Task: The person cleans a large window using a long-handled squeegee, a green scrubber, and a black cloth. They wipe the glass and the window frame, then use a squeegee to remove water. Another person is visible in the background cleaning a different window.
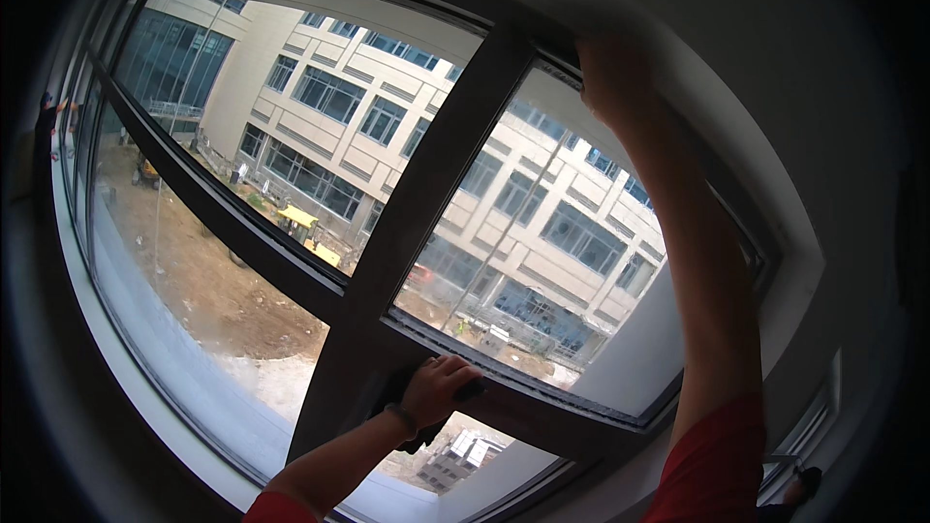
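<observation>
My left hand is closed around a dark object at the lower rail of the right-hand window pane; its black end pokes out past the fingers, and the kind cannot be made out. A dark band circles that wrist. Stretched high, my right hand is at the upper part of the dark window frame. Its fingers look curled there in shadow, and what they hold, if anything, is hidden. Between the two hands lies the glass pane, with smudges low on it.
A long glazed wall with a dark crossbar curves off to the left. A person stands at its far left end. Lower right, another person's dark head shows. Outside are a beige building, bare earth and yellow machinery.
</observation>
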A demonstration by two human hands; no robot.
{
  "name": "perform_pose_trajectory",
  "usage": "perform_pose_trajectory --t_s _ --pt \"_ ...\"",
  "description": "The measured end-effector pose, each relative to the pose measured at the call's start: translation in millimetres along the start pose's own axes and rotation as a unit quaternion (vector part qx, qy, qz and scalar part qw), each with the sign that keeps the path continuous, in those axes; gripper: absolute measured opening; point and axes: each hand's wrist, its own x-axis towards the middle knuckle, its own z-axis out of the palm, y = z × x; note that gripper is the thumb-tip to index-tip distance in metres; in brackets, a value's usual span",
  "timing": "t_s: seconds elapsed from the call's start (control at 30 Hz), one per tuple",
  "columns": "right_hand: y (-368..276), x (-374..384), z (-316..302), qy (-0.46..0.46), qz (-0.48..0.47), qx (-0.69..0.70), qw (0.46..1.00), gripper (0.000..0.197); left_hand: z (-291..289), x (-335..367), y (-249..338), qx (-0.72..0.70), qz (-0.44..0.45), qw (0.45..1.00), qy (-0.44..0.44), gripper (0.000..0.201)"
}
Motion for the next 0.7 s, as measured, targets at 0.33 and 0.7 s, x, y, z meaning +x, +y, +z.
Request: perform_pose_trajectory --t_s 0.33,0.7 --pt "-15.8 -160.8 -49.6 0.058 0.136 0.266 0.953 0.035 -5.1 -24.4 18.7 -0.328 -0.22 0.918 0.022 0.023" --pt "-185.5 -472.0 -59.5 -0.28 0.399 0.768 0.415 0.034 -33.4 -10.8 77.7 -0.695 -0.5 0.512 0.074 0.046"
